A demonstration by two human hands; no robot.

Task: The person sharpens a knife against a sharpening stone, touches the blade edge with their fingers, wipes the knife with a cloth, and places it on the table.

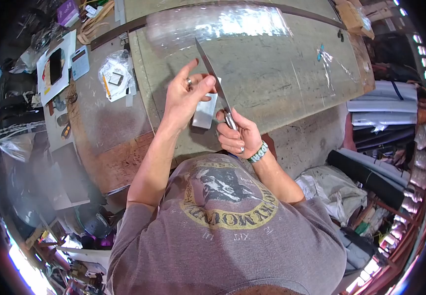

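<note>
At the far left, a flat pale blue calculator [80, 62] lies on the bench. Next comes the left hand [183, 98], with a ring on it. Its fingers are spread and bent, and it grips nothing I can see. Its thumb is right by the blade, but I cannot tell if it touches.

Just under these fingers, a shiny grey block [204, 114] sits near the front of the worn green-grey bench [267, 88]. The long knife with a thin grey metal blade [221, 92] is up over the bench, tip pointing away from the body.

To the right, the right hand [240, 132] has its fingers wrapped tight around the knife's handle, palm turned in, elbow bent.

It looks like the edge is being checked. That calls for a slow, light touch and a steady right hand.
</note>
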